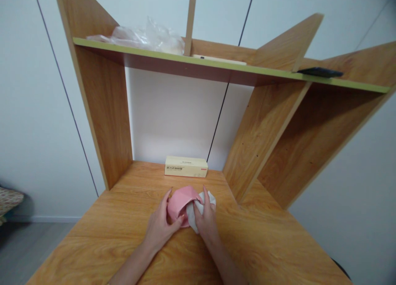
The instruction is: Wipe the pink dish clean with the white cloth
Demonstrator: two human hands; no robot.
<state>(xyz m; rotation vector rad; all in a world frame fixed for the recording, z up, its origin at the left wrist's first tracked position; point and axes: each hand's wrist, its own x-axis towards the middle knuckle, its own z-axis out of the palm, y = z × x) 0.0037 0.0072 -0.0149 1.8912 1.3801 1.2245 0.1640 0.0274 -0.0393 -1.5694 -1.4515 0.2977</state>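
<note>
wall [31, 111] — pale, dark-seamed | desk [102, 235] — wood-grained | shelf [216, 71] green-edged | floor [34, 239] grey

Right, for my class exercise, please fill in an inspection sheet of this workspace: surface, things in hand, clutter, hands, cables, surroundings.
Surface: wood-grain desk.
Things in hand: pink bowl, tilted, its opening towards the right hand; pale cloth at its rim.
Clutter: printed box at the back of the desk; crumpled clear plastic, a flat pale item and a flat dark item on the shelf.
Hands: left hand grips the bowl, thumb near its rim; right hand holds the cloth against the bowl.
Cables: nothing seen.
Surroundings: pale wall with dark seams; grey floor and patterned fabric at far left.
</note>
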